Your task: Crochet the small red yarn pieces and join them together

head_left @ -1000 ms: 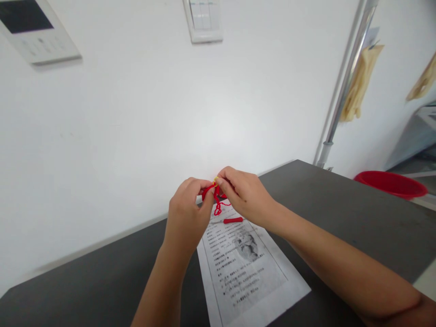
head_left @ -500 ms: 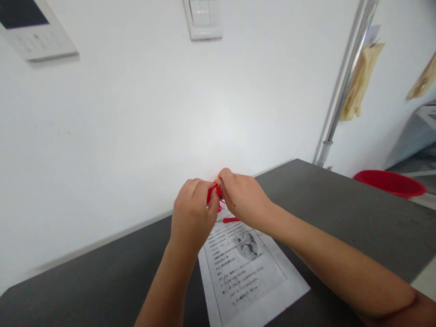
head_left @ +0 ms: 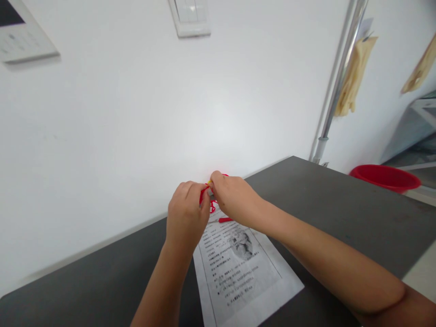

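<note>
My left hand (head_left: 186, 206) pinches a small red piece (head_left: 202, 195) that looks like yarn work, mostly covered by the fingers. Fingertip to fingertip with it, my right hand (head_left: 235, 197) is closed on a thin yellow item (head_left: 209, 182), whose kind I cannot make out. Loose red yarn (head_left: 213, 206) hangs in loops below the hands. Beneath, a red-handled tool (head_left: 225, 220) with a thin pale shaft lies on a printed sheet (head_left: 238, 290); my right hand partly hides it.
The dark grey table (head_left: 323, 204) runs along a white wall (head_left: 136, 113). A metal pole (head_left: 340, 81) stands at the right, with pale yellow gloves (head_left: 356, 77) hanging beside it. A red basin (head_left: 384, 177) sits beyond the table's right edge.
The whole view has shifted slightly, so everything sits a little further left. The right hand's fingers have turned a little, a red strand now shows behind them, and more of the yellow item is visible.
</note>
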Demonstrator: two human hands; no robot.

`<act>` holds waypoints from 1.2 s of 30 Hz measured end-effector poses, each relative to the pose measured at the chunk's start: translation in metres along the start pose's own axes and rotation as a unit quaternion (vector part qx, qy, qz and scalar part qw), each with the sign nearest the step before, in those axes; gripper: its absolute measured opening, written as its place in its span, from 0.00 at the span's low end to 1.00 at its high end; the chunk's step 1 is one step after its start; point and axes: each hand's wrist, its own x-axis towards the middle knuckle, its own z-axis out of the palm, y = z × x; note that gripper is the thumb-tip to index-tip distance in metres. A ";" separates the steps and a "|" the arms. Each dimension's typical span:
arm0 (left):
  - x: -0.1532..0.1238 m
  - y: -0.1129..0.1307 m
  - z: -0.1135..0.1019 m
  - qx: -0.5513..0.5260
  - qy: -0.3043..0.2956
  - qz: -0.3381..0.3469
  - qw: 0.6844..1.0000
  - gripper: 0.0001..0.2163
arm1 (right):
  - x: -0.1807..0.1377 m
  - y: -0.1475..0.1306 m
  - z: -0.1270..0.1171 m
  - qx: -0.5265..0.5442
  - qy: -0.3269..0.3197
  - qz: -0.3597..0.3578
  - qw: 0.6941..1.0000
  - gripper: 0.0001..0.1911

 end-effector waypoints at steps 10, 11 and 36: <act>0.002 0.003 -0.006 -0.045 0.021 -0.059 0.997 0.05 | 0.001 0.001 0.005 0.101 0.054 0.012 0.993 0.09; 0.003 0.003 -0.006 -0.048 0.021 -0.062 0.997 0.05 | 0.000 0.001 0.005 0.102 0.054 0.014 0.993 0.09; 0.004 0.001 -0.011 -0.078 0.013 -0.035 0.996 0.05 | -0.001 0.011 -0.006 0.318 0.067 0.027 0.945 0.12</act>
